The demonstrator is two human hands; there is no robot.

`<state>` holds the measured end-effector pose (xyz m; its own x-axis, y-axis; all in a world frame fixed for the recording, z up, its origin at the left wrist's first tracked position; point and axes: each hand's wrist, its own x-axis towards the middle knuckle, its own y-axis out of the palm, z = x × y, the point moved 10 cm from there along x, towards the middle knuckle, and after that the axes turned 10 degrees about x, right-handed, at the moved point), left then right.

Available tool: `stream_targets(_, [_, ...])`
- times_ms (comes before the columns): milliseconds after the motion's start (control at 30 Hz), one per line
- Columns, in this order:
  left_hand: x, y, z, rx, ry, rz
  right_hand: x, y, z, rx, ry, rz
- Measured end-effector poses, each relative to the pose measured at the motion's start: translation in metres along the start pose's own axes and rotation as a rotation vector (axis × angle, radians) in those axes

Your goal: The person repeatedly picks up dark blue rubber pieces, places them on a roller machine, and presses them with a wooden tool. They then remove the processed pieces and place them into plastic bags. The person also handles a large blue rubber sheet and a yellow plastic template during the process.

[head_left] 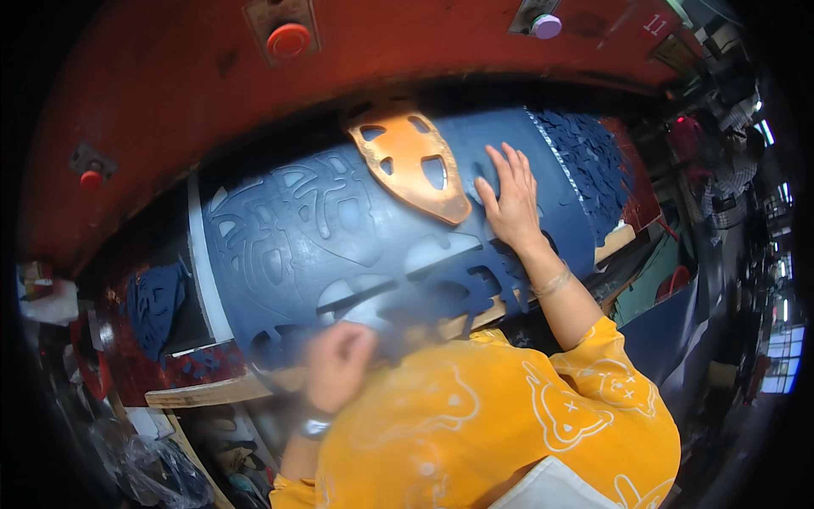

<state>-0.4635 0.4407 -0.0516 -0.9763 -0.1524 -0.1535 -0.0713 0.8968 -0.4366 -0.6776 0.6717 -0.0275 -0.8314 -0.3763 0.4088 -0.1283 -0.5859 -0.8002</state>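
A dark blue sheet (339, 229) covers the machine bed, with curved cut outlines on its left and cut-out gaps along its near edge. An orange-tan sole-shaped plate (407, 165) with several openings, which looks like a cutting die, lies at the sheet's far middle. My right hand (511, 204) rests on the sheet just right of that plate, fingers stretched out and holding nothing. At the near edge, my left hand (339, 360) is smeared by motion. Beside it is a blurred strip of the cut sheet (424, 301); whether the hand grips it cannot be made out.
A red machine beam (178, 93) spans the far side, bearing a red button (288, 40), a lilac button (546, 26) and another red button (91, 179). Blue scraps (585, 161) pile at right, more scraps (155, 310) at left. A wooden strip (203, 389) edges the bed.
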Motion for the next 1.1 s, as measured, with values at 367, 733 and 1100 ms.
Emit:
stream_targets(367, [-0.033,0.037,-0.017,0.631,0.385,-0.429,0.054,-0.167,0.016,0.318,-0.208,-0.909])
stream_targets(733, [-0.055,0.034,-0.004,0.692,0.271,-0.553,-0.095,-0.152,-0.004,0.437,-0.134,-0.486])
stream_targets(1100, [-0.067,0.04,0.007,0.708,0.151,-0.544,-0.18,-0.063,0.064,-0.053,-0.321,0.218])
